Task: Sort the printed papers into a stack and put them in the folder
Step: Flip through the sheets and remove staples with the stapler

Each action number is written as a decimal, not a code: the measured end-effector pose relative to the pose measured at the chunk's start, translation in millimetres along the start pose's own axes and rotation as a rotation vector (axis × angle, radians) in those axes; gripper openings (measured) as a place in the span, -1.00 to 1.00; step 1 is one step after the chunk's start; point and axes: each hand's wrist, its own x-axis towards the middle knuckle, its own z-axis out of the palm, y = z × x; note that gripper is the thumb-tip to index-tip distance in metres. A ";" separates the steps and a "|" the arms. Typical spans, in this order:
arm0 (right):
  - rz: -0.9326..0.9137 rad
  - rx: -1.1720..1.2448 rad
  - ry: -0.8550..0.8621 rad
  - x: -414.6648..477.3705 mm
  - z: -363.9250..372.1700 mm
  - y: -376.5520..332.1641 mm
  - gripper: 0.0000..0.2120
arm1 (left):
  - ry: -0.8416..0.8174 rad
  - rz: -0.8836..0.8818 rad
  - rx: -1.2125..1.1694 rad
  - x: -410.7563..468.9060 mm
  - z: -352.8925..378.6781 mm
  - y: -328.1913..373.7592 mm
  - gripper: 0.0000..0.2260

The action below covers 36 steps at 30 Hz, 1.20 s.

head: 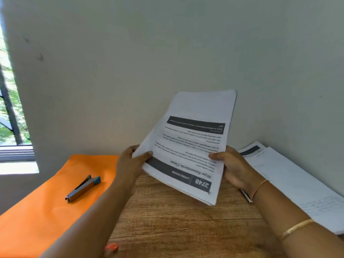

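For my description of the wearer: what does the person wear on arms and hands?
No sleeves are in view. The right arm carries two thin gold-coloured bangles: a wrist bangle and a forearm bangle further up. The left hand and its wrist show no jewellery.

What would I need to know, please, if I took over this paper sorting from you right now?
Left hand: grips the left edge of the printed stack, thumb on top.
Right hand: grips its right edge.
The stack is held up, tilted, over the wooden table, print upside down to the camera.
More printed sheets lie at the right by the wall, not yet gathered.
The orange folder lies flat at the left with a stapler on it.
Done: some papers stacked.
Left: add the remaining sheets, move the stapler, put the stack in the folder.
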 end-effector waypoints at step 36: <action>-0.626 -0.301 0.328 -13.2 29.4 7.6 -0.61 | 0.087 0.567 0.832 -7.1 13.3 -34.4 -0.19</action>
